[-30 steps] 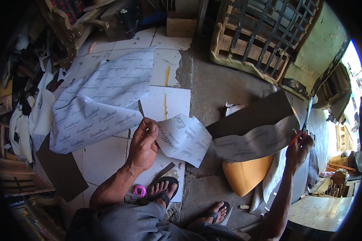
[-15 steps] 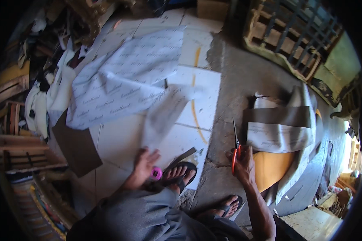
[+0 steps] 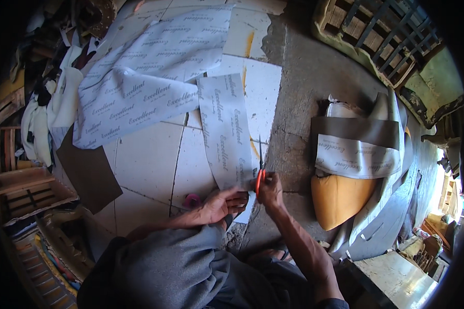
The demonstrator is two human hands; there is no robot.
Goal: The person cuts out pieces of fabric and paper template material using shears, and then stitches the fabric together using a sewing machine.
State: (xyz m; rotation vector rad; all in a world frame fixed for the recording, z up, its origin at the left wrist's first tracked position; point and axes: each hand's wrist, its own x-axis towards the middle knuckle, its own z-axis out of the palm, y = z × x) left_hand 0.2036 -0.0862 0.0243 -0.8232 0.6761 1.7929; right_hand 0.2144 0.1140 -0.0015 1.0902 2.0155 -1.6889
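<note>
L hand (image 3: 222, 202) pins near end of white strip (image 3: 225, 129); R hand (image 3: 269, 189) grips red-handled scissors (image 3: 260, 170) beside it. Risk: strip may slip w/ light hold, skewing cut

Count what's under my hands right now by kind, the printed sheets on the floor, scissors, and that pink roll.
Printed sheets on the white floor: 2, a long strip held by the left hand, and a big sheet behind it.
Scissors: 1, in the right hand.
Pink roll: 1.
Total: 4.
</note>
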